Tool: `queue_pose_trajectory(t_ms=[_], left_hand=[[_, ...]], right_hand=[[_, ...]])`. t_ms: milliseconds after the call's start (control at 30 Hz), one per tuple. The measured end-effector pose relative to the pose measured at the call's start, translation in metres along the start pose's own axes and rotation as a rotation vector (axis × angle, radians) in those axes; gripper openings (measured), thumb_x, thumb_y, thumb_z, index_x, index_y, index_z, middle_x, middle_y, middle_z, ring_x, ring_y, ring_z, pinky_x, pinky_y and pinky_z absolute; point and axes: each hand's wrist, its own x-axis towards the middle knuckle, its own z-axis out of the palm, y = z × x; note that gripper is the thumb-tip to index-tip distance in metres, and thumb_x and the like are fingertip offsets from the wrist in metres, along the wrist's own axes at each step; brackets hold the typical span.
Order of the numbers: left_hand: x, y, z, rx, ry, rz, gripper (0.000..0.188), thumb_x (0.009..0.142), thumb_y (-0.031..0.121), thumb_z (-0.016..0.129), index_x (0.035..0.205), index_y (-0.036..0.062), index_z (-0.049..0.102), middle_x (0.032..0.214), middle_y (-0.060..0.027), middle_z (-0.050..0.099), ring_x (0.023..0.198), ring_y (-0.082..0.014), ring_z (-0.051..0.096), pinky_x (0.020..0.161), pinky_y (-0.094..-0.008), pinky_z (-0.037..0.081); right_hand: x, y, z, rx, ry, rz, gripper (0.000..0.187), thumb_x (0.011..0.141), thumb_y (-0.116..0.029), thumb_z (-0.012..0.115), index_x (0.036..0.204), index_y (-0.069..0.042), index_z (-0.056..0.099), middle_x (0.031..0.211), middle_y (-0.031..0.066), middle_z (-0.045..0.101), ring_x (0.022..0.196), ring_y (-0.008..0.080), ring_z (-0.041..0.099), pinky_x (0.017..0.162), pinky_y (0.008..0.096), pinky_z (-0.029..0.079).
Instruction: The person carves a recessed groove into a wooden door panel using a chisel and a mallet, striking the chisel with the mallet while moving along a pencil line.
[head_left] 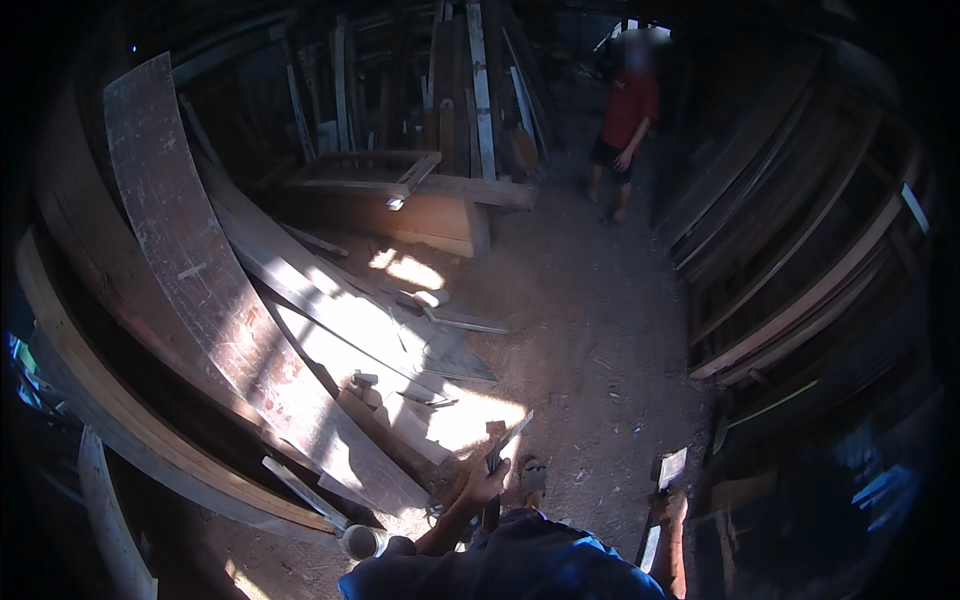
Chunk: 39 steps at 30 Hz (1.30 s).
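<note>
My left hand (486, 484), low in the middle of the head view, is closed round a thin dark tool with a pale, flat end (516, 432) that points up and to the right. Its exact kind is unclear. At the lower right, my right hand (674, 506) wraps round a long narrow piece (672, 467), bright at its upper end and dark near the fingers. Below that hand another bright stretch shows along my forearm. A sandalled foot (535, 478) stands on the ground between my hands. Left of my left forearm is a pale round container (363, 541).
Long curved-looking boards (200, 240) lean along the left. Sunlit planks (350, 330) lie beyond my left hand, with a wooden frame (415, 180) behind them. Boards (800, 320) lean along the right. A person in a red shirt (629, 108) stands far off on the dirt floor (600, 320).
</note>
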Motion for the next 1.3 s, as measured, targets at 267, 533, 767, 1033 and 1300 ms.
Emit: queue_pose_trajectory(t_ms=[267,533,767,1033,1300], left_hand=[[0.259,0.092,0.058,0.228,-0.018,0.19,0.024,0.1,0.029,0.058,0.095,0.0064,0.053,0.067,0.0032,0.046,0.057,-0.0076,0.047,0.052,-0.0282,0.041],[0.462,0.135,0.099,0.147,0.174,0.303,0.028,0.099,0.031,0.061,0.093,0.0049,0.054,0.066,-0.0001,0.047,0.056,-0.0116,0.049,0.051,-0.0332,0.041],[0.593,0.134,0.092,0.0,0.643,0.099,0.03,0.095,0.032,0.063,0.105,0.0037,0.06,0.075,-0.0059,0.058,0.068,-0.0142,0.056,0.061,-0.0358,0.046],[0.721,0.15,0.083,-0.156,0.857,-0.057,0.027,0.096,0.029,0.06,0.106,0.0035,0.059,0.071,-0.0047,0.054,0.058,-0.013,0.055,0.051,-0.0333,0.043],[0.893,0.13,0.004,-0.481,0.817,0.237,0.027,0.095,0.033,0.06,0.101,0.0088,0.05,0.07,-0.002,0.05,0.054,-0.012,0.051,0.045,-0.0277,0.042]], right_hand=[[0.101,-0.055,0.028,-0.199,-0.552,0.441,0.055,0.067,-0.044,0.079,0.109,-0.01,0.072,0.112,0.0188,0.07,0.106,0.0356,0.068,0.09,0.0445,0.054],[0.328,-0.102,0.042,-0.216,-0.594,0.267,0.052,0.069,-0.043,0.077,0.106,-0.008,0.072,0.108,0.0199,0.07,0.103,0.0366,0.068,0.089,0.0449,0.054],[0.565,-0.179,0.046,-0.269,-0.635,-0.042,0.049,0.071,-0.043,0.076,0.104,-0.006,0.073,0.105,0.0209,0.071,0.101,0.0374,0.069,0.088,0.0452,0.054],[0.802,-0.381,0.033,-0.179,-0.49,-0.666,0.047,0.074,-0.042,0.074,0.101,-0.004,0.073,0.101,0.022,0.071,0.098,0.0384,0.069,0.087,0.0456,0.054],[0.933,-0.699,0.084,-0.16,-0.366,-0.888,0.051,0.075,-0.044,0.073,0.104,-0.001,0.07,0.102,0.0224,0.07,0.099,0.0389,0.067,0.087,0.0481,0.053]])
